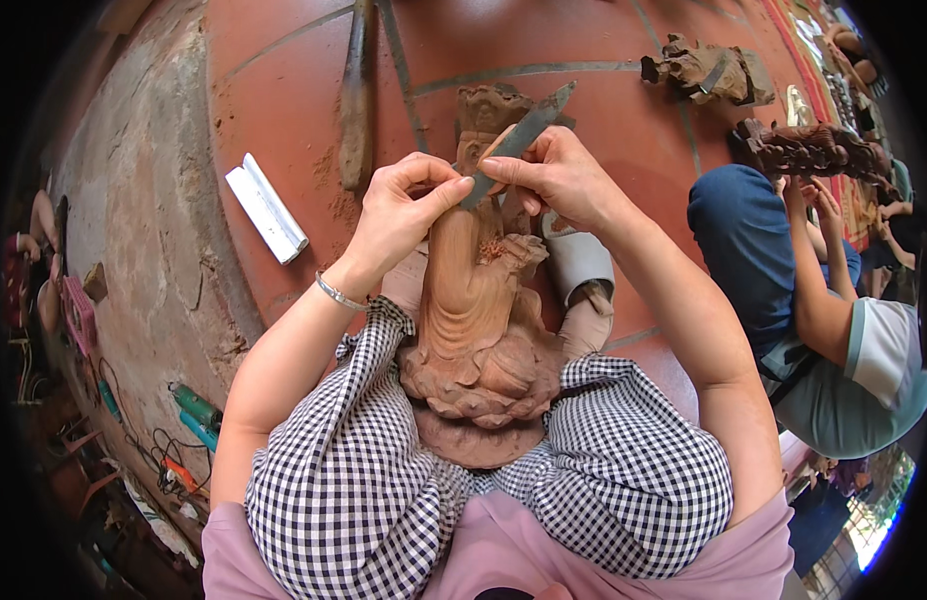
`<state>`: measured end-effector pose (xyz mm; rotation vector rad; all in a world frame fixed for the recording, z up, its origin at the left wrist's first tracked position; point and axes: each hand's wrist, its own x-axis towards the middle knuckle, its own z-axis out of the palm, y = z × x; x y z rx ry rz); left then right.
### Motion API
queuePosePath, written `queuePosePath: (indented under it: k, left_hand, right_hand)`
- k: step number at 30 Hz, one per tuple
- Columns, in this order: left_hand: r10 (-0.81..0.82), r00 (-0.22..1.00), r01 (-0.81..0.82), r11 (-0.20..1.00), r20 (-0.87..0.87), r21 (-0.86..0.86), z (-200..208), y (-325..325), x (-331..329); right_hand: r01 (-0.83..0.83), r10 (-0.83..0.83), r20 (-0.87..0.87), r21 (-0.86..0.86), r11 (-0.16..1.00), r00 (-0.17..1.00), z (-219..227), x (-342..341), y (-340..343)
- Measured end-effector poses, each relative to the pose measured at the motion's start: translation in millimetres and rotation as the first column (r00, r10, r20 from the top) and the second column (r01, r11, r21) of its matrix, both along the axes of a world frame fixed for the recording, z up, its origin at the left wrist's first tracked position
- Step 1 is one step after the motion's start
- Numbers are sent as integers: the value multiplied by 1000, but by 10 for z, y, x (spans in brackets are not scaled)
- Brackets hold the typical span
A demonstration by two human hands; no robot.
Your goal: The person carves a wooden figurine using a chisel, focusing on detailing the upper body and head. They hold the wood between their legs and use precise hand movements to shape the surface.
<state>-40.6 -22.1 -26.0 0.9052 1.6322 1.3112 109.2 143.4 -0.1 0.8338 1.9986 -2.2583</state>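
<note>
A carved wooden statue (pixel 471 290) with a draped robe and petal-like base lies between my legs, its head away from me. Over its upper part, both hands are closed on a flat, dark grey strip (pixel 531 128) with a slanted far end; its material is unclear. My left hand (pixel 408 205) pinches the strip's near end between thumb and fingers. Farther along it, my right hand (pixel 558 175) grips with the thumb on top and the fingers curled beneath. Reddish shavings or crumbs (pixel 493 248) sit in a carved hollow. The hands and strip partly cover the statue's head and chest.
On the tiled floor lie a white folded piece (pixel 267 208) and a wooden mallet-like tool (pixel 357 110). Rough wood (pixel 708 72) and a dark carving (pixel 813 150) are at the far right. A seated person (pixel 823 300) works at right. Corded tools (pixel 195 412) lie at left.
</note>
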Motion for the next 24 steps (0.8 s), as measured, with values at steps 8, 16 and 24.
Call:
queuePosePath:
  k: [8, 16, 24]
  left_hand:
    - [251, 922, -212, 964, 295, -160, -126, -90, 114]
    - [83, 959, 18, 936, 272, -350, 98, 118, 51]
    - [143, 714, -13, 982, 686, -191, -57, -65, -23]
  right_hand:
    - [221, -222, -27, -28, 975, 975, -79, 80, -9]
    - [347, -365, -74, -184, 920, 928, -100, 225, 23]
    - [311, -325, -19, -247, 918, 945, -151, 280, -14]
